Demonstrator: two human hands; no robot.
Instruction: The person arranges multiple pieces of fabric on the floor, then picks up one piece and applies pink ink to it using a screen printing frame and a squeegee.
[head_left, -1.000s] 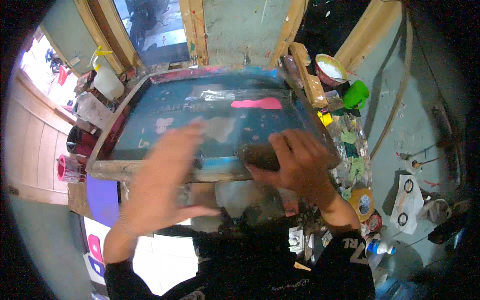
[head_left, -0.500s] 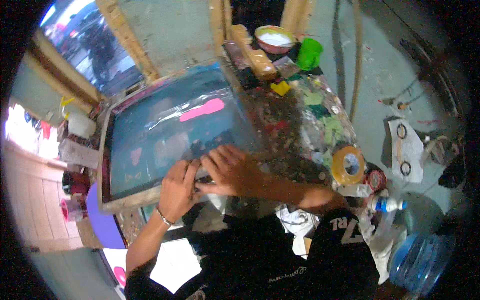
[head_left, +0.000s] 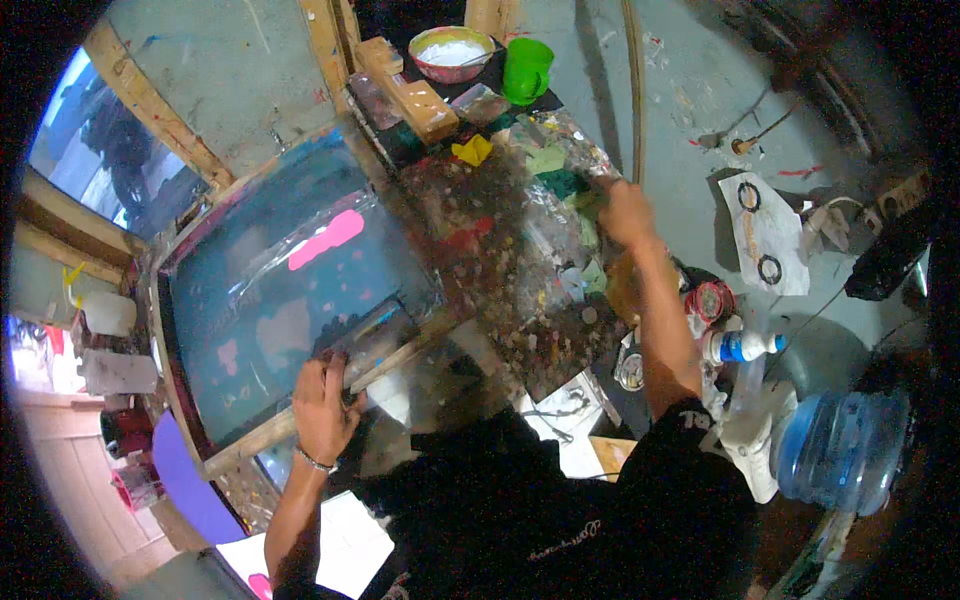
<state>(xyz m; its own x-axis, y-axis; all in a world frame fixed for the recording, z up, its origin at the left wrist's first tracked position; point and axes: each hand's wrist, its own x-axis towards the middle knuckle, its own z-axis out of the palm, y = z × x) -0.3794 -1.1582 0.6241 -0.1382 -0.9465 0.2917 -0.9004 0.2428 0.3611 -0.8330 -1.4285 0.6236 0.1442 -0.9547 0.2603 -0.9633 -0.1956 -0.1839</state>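
Note:
A wooden-framed printing screen (head_left: 400, 360) with blue-grey mesh lies tilted on the table, a bright pink streak of ink (head_left: 330, 240) across its middle. My left hand (head_left: 322, 408) is at the frame's near rail, its fingers curled over the wood. Beside those fingers, a dark strip with a blue mark lies along the mesh edge. Out over the right edge of the paint-stained table (head_left: 470, 290) reaches my right hand (head_left: 628, 215), somewhat blurred, its fingers bunched. What it may hold is hidden. Its forearm partly covers a tan tape roll (head_left: 624, 290).
A bowl of white paste (head_left: 452, 54), a green mug (head_left: 528, 72) and wooden blocks (head_left: 425, 110) stand at the back. A yellow scrap (head_left: 472, 150) lies nearby. On the right are a red tape roll (head_left: 710, 302), a white-blue bottle (head_left: 745, 346) and a large water jug (head_left: 842, 452).
My hands were together at the frame's near rail. The right has moved away to the table's right side, while the left stays at the rail. The view has shifted to the right.

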